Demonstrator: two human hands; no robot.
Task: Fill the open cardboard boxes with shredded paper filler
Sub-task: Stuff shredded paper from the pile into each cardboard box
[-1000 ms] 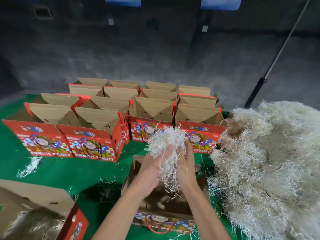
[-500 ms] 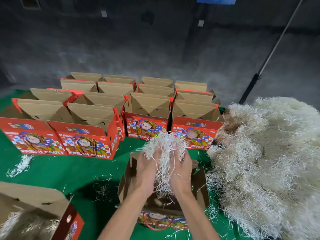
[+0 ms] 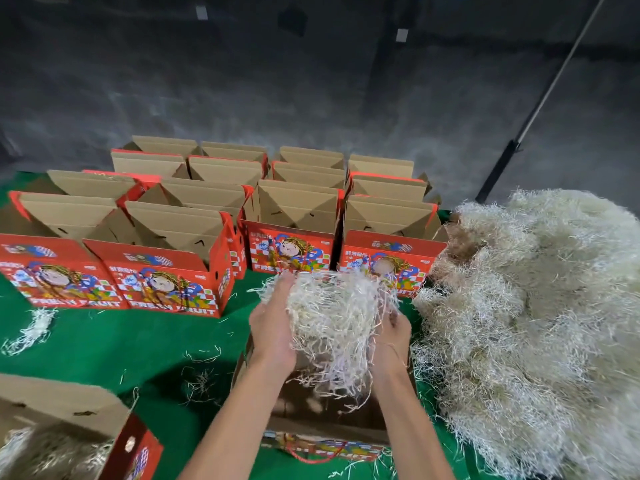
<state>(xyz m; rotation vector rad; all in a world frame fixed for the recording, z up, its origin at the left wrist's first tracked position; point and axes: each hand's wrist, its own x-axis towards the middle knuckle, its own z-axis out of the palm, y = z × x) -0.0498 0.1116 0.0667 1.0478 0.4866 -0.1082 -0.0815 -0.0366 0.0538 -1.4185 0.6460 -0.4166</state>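
A clump of pale shredded paper filler hangs between my two hands above an open cardboard box on the green mat. My left hand presses the clump's left side with its fingers stretched along it. My right hand curls round its right side, strands trailing over the fingers. Loose strands dangle into the box's dark interior. A big heap of the same filler lies to the right.
Several open red "FRESH FRUIT" boxes stand in rows behind on the green mat. A box holding filler sits at the lower left. Stray strands litter the mat. A dark pole leans at the back right.
My hands have drawn apart, so the filler clump has spread wider between them. It still hangs above the same box.
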